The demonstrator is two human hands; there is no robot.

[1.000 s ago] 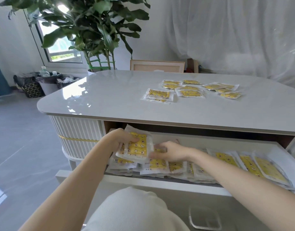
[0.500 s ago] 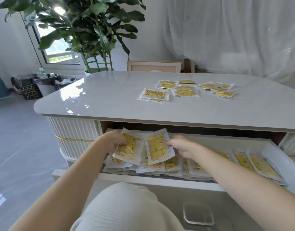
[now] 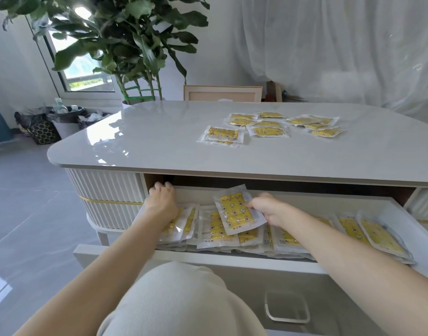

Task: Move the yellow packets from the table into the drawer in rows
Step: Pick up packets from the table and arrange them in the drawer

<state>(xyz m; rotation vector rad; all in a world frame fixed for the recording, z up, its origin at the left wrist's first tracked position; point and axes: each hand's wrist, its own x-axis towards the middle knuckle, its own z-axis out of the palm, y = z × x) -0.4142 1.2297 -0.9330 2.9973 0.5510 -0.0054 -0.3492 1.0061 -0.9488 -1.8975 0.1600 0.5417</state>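
- The right hand [image 3: 266,209] is pinching one yellow packet [image 3: 236,210], tilted, above the row in the drawer [image 3: 305,202].
- The left hand [image 3: 161,202] is curling at the drawer's back left corner; grip indeterminable.
- Loose packets [image 3: 268,126] are lying on the table [image 3: 159,141].

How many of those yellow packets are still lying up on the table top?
About 10, all clustered on the table's far right part: a near-left pair, one peeking from under the other; five in the middle; and three or four overlapping at right. Overlaps may hide more.
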